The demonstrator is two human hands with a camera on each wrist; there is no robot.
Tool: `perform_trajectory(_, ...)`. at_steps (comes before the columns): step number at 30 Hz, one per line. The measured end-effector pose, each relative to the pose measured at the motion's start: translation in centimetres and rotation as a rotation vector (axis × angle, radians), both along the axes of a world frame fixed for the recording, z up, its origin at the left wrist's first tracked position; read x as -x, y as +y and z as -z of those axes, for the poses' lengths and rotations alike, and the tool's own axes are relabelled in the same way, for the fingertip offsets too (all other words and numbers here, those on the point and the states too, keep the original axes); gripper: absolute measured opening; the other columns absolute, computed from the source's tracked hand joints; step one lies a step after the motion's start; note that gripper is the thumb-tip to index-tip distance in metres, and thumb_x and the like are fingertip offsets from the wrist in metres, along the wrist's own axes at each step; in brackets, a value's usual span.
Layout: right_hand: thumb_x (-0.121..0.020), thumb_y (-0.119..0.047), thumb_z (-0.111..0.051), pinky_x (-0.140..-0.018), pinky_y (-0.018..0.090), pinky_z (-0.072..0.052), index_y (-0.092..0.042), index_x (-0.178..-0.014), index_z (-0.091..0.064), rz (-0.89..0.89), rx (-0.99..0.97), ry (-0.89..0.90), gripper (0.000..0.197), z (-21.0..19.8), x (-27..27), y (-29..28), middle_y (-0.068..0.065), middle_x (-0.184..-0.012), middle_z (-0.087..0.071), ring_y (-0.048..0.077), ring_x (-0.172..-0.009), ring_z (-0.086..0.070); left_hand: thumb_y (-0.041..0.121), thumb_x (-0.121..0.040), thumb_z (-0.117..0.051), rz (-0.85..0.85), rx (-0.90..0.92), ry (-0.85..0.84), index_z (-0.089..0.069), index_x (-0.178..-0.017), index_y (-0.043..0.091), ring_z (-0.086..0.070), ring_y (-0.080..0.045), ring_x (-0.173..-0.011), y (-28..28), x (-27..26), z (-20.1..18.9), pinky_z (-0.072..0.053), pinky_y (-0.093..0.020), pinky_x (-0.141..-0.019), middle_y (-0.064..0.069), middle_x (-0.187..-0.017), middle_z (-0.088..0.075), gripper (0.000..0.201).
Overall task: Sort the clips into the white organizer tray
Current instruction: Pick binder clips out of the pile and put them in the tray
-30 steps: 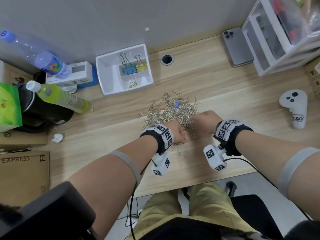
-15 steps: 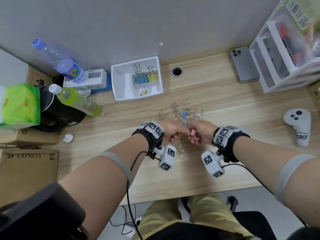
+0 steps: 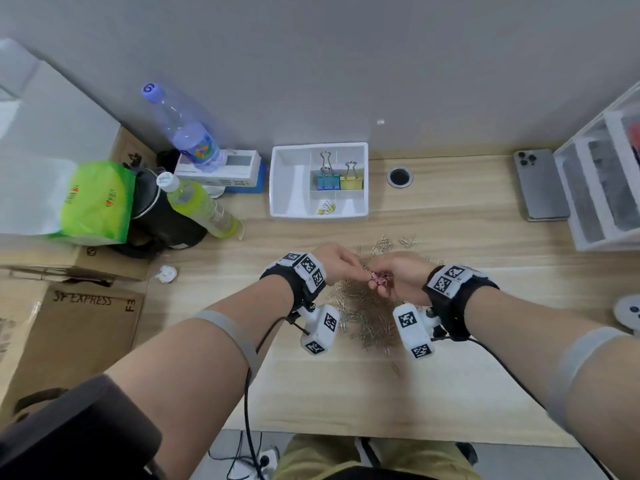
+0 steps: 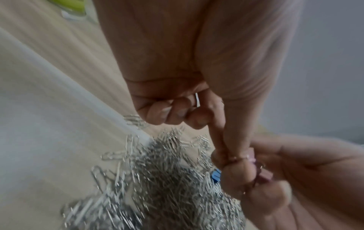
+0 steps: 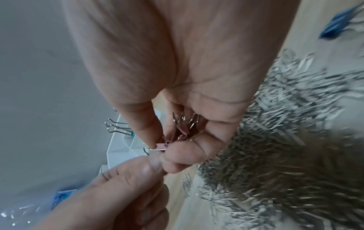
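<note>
Pink binder clips [image 3: 380,280] are held in a small bunch above the heap of paper clips [image 3: 363,317], cupped in the curled fingers of the right hand [image 3: 398,275]. One pink clip [image 5: 160,146] at the edge of the bunch is pinched between the thumb and forefinger of the left hand [image 3: 341,259], whose other fingers are folded into the palm. Both hands meet just over the far side of the heap, well apart from the white tray [image 3: 287,181].

The pink clips are seen as small folded bodies with thin wire handles [image 5: 178,118]; in the right wrist view the handles point back toward the palm, while the pinched clip seems to lie with its long axis across the fingertips, though blur makes this uncertain. The paper clips are thin, silvery bent wire, scattered in every direction on the pale wood-grain desk [image 3: 450,393]. A blue binder clip [image 4: 216,175] lies among them.

The tray is smooth white plastic, rectangular, split into compartments. A blue clip [image 3: 327,181] and a yellow clip [image 3: 351,182] stand upright in two back compartments, wire handles pointing at the wall; small yellow clips [image 3: 326,208] lie in a front compartment.
</note>
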State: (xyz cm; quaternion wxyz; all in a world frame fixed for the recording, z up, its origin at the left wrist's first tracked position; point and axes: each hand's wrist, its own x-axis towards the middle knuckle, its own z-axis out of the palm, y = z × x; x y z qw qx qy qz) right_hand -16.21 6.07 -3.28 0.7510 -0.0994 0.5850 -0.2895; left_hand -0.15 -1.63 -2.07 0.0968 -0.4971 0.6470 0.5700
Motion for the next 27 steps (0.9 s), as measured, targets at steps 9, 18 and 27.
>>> perform_trajectory(9, -0.089, 0.006, -0.055, -0.048, 0.030, -0.055, 0.001, -0.093, -0.059, 0.112, 0.081, 0.287, 0.007, -0.7, -0.6, -8.4, 0.020, -0.076, -0.061, 0.023, -0.057, -0.060, 0.043, -0.072, -0.080, -0.107, 0.063, -0.092, -0.074, -0.085, 0.013, -0.046, -0.010, -0.051, -5.5, -2.4, 0.9, -0.042, -0.023, -0.055, 0.010, -0.050, -0.050, 0.033)
perform_trajectory(18, -0.088, -0.006, -0.052, -0.083, 0.033, -0.056, -0.015, -0.097, -0.075, -0.403, 0.448, 1.067, 0.025, 1.0, -1.6, -14.3, 0.001, -0.100, -0.071, 0.021, -0.090, -0.065, 0.046, -0.075, -0.073, -0.115, 0.011, -0.159, -0.071, -0.086, 0.007, -0.048, -0.019, -0.056, -8.7, -3.4, 3.2, -0.046, -0.027, -0.061, -0.001, -0.060, -0.050, 0.041)
perform_trajectory(27, -0.083, -0.004, -0.053, -0.078, 0.034, -0.049, -0.016, -0.089, -0.066, -0.581, 0.559, 1.213, 0.019, 2.8, -2.5, -14.5, 0.008, -0.101, -0.060, 0.029, -0.091, -0.059, 0.042, -0.079, -0.072, -0.058, -0.003, -0.181, -0.066, -0.070, 0.028, -0.051, -0.015, -0.051, -8.4, -3.3, 4.7, -0.047, -0.026, -0.060, 0.005, -0.055, -0.054, 0.018)
